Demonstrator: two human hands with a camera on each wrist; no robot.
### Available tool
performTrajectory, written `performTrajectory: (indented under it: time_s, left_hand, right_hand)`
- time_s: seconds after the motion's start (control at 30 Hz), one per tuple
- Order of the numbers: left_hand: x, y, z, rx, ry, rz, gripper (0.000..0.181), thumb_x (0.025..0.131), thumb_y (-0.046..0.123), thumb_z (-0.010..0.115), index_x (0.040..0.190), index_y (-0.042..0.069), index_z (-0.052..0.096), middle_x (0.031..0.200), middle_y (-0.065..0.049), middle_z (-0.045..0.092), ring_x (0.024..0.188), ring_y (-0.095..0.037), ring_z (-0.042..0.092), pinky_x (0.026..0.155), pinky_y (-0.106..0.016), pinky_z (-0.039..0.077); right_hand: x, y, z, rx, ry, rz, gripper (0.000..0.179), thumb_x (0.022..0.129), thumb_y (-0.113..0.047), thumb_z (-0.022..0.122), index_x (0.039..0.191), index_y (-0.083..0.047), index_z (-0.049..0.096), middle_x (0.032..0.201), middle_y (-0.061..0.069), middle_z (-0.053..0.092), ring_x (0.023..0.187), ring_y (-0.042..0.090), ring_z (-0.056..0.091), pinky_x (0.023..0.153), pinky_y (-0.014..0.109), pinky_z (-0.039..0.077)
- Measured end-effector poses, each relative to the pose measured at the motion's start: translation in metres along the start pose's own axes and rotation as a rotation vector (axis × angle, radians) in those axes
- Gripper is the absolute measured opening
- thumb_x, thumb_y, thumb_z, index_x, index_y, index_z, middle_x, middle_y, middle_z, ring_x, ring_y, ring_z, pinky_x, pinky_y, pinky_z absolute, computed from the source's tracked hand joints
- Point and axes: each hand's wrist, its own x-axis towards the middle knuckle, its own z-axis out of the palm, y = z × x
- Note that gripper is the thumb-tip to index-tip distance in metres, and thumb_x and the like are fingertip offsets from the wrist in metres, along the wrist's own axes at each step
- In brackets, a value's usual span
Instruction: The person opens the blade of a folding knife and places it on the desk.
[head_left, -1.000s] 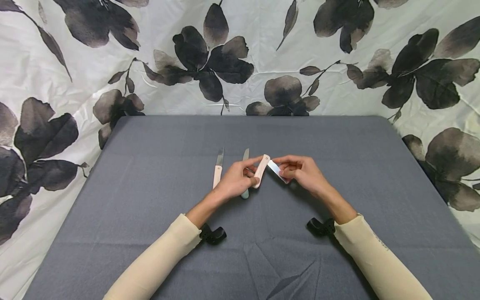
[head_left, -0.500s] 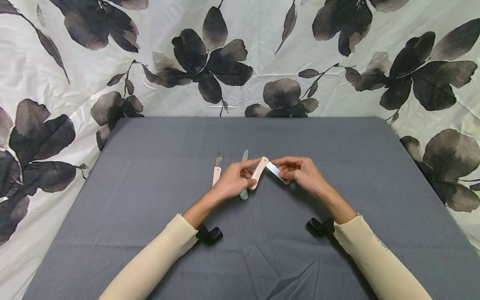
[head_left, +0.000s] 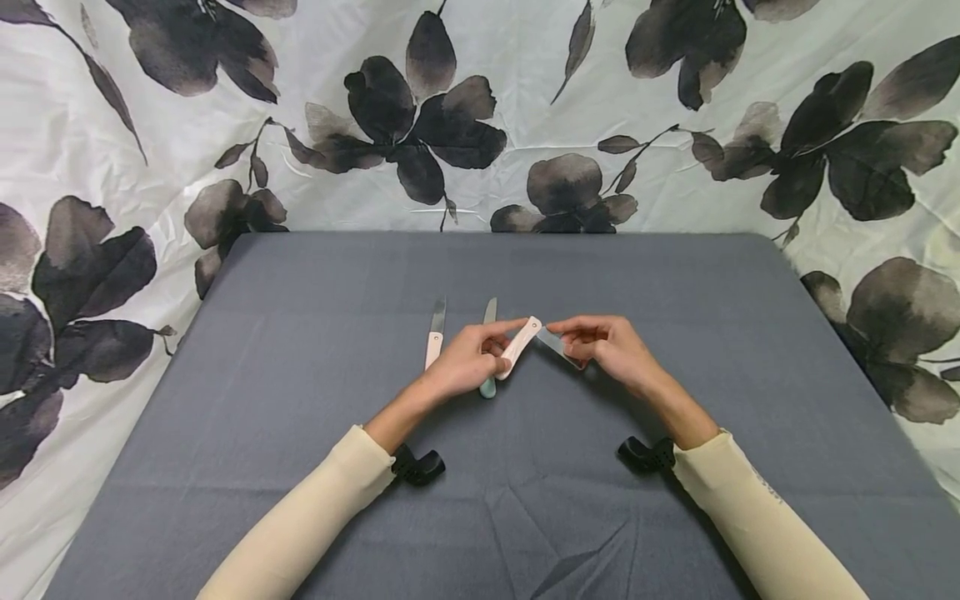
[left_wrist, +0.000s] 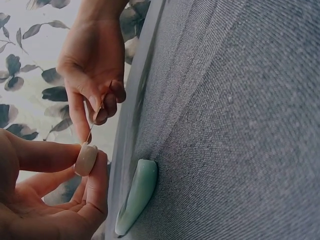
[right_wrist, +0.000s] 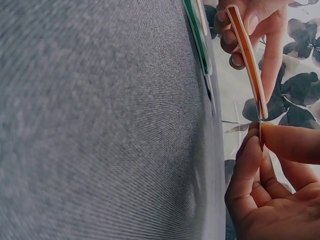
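Note:
A folding knife with a pale pink handle [head_left: 520, 348] is held above the table, bent at its pivot like an upside-down V. My left hand [head_left: 468, 358] pinches the handle between thumb and fingers. With thumb and fingertips, my right hand [head_left: 609, 343] grips the flat steel blade [head_left: 557, 345], whose tip end is partly covered. In the right wrist view the handle's open slot [right_wrist: 245, 47] shows orange inside. Under the left hand lies a green-handled knife [head_left: 488, 388] with its blade out. Left of it is another pink-handled knife [head_left: 434, 348], partly hidden behind the left hand.
A grey cloth [head_left: 300, 367] covers the table, with creases near the front. Behind the table hangs a white floral sheet [head_left: 465, 200]. Black wrist mounts [head_left: 418, 467] stick out below both sleeves.
The held knife has tilted slightly, and its blade no longer shines brightly. Its pivot has shifted a little to the right and down. Both hands keep their grip.

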Motion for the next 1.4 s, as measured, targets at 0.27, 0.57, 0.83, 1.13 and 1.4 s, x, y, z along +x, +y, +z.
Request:
performTrajectory:
  time_s: [0.27,0.57,0.83,1.13,1.4]
  left_hand:
    - [0.0018,-0.0014,-0.0014,0.019,-0.025,-0.009,0.071,0.087,-0.005,0.060,0.151,0.024,0.057,0.111,-0.012,0.070,0.085,-0.017,0.061,0.074,-0.027,0.047]
    - [0.0022,-0.0016,-0.0039,0.017,-0.047,-0.002,0.075,0.084,-0.006,0.056,0.152,0.026,0.056,0.113,-0.017,0.071,0.081,-0.017,0.058,0.072,-0.027,0.043]
    - [0.0015,-0.0005,-0.0063,0.010,-0.042,-0.002,0.074,0.085,-0.007,0.055,0.151,0.026,0.057,0.110,-0.018,0.071,0.082,-0.017,0.059,0.073,-0.027,0.045]
    - [0.0005,-0.0015,-0.0087,0.011,-0.055,0.014,0.073,0.083,-0.006,0.055,0.150,0.022,0.058,0.105,-0.019,0.070,0.079,-0.013,0.056,0.071,-0.025,0.043]
    - [0.0014,-0.0031,-0.0091,0.010,-0.076,0.014,0.073,0.083,-0.007,0.056,0.150,0.021,0.059,0.107,-0.020,0.070,0.080,-0.014,0.057,0.072,-0.026,0.044]
  right_hand:
    - [-0.0015,0.0008,-0.0013,-0.024,0.004,0.022,0.036,0.097,-0.002,0.061,0.130,-0.009,0.073,0.099,0.008,0.070,0.076,0.020,0.065,0.070,0.035,0.056]
    - [-0.0011,-0.0010,-0.0013,-0.019,0.017,0.032,0.037,0.095,0.000,0.061,0.129,-0.007,0.074,0.100,0.009,0.070,0.079,0.015,0.061,0.070,0.033,0.054]
    - [-0.0008,-0.0023,-0.0015,-0.008,0.019,0.024,0.036,0.096,-0.001,0.062,0.129,-0.009,0.074,0.105,0.013,0.071,0.080,0.016,0.061,0.072,0.032,0.053]
    - [-0.0002,-0.0009,-0.0006,0.002,0.015,0.008,0.035,0.094,0.001,0.062,0.126,-0.006,0.075,0.103,0.015,0.069,0.083,0.014,0.060,0.070,0.029,0.053]
    - [-0.0005,0.0017,-0.0012,-0.011,0.015,0.011,0.034,0.095,-0.001,0.063,0.127,-0.007,0.075,0.110,0.020,0.070,0.090,0.013,0.061,0.072,0.027,0.052]
